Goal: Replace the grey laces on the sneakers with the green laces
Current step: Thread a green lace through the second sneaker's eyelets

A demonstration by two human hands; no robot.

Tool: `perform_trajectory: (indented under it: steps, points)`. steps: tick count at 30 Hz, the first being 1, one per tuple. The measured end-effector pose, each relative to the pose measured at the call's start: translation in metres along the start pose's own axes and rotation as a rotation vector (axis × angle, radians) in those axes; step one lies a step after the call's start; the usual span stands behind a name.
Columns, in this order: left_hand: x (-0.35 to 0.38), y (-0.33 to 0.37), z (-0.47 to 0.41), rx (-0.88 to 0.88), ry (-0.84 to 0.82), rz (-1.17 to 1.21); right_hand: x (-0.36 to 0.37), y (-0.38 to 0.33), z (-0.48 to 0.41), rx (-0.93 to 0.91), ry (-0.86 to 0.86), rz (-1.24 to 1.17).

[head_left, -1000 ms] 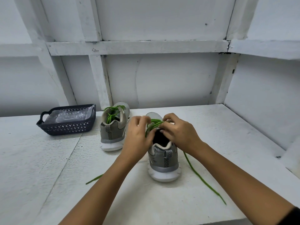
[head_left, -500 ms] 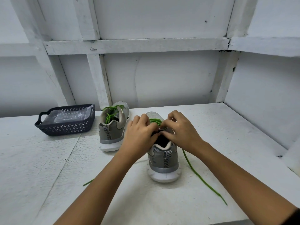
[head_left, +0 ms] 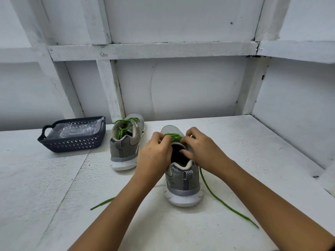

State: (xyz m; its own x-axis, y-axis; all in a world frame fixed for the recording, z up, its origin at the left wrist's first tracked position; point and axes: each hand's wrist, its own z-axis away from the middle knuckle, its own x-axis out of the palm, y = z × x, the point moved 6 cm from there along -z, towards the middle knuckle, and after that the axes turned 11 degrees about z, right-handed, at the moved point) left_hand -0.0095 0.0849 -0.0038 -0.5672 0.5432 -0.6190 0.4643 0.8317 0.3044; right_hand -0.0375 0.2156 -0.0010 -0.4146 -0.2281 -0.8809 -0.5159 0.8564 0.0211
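left hand (head_left: 155, 156) and right hand (head_left: 203, 151) pinch the green lace (head_left: 173, 137) mid-frame atop the near sneaker (head_left: 183, 180); free ends trail down-frame, one each side.

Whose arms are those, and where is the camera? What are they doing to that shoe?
There is no machine here. The camera sits on a person's head and looks down, so you see that person's own two arms. The left hand and right hand both pinch a green lace on the near sneaker. Its loose ends trail over the white table. A second sneaker, already laced green, stands beside it. A dark basket with clear plastic inside sits further left.
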Motion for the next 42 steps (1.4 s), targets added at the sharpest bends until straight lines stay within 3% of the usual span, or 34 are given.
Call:
perform_trajectory:
  steps: [9, 15, 21, 31, 34, 37, 42]
  points:
    - [0.009, -0.004, -0.003, -0.033, -0.153, 0.083, -0.006, -0.009, 0.003, -0.03, 0.106, -0.026]
    - [0.008, 0.001, -0.004, 0.028, -0.06, 0.038, -0.006, -0.011, 0.005, -0.013, 0.156, -0.019]
    - [0.004, -0.008, 0.001, -0.081, -0.022, 0.143, -0.002, 0.0, 0.004, 0.04, 0.049, -0.132]
    - [0.004, -0.002, 0.0, -0.032, -0.036, 0.192, -0.006, -0.003, 0.006, 0.144, 0.278, -0.116]
    - [0.004, -0.003, -0.001, -0.024, -0.066, 0.201, -0.003, 0.005, 0.008, 0.169, 0.227, -0.177]
    - [-0.001, -0.008, -0.001, -0.058, -0.075, 0.27, -0.003, 0.015, 0.01, 0.205, 0.051, -0.351]
    - [-0.003, -0.015, -0.01, -0.165, -0.152, 0.347, -0.005, 0.033, 0.014, 0.408, -0.138, -0.527]
